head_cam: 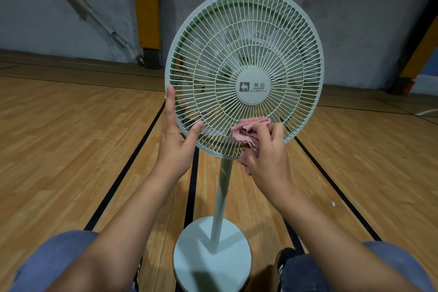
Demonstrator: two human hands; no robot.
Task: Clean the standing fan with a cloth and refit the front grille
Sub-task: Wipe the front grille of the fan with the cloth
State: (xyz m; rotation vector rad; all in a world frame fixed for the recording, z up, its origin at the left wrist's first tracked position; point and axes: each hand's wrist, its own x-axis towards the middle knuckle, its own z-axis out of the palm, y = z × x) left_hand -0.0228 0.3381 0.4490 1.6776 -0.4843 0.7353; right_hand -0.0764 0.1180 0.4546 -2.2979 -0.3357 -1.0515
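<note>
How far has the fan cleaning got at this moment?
Done: the pale green wire front grille sits on the fan head. In hand: the right hand rubs a crumpled pink cloth on its lower rim; the left hand steadies the edge. Left: whether pole and round base are wiped cannot be told.

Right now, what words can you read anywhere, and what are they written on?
"CAMEL": on the round centre badge of the fan's front grille.
"骆驼": two Chinese characters above "CAMEL" on the same badge, beside a small camel logo.
Small marks beside the logo and "CAMEL": too small to read.
Red object with white marks by the far right wall: too blurred to read.
</note>
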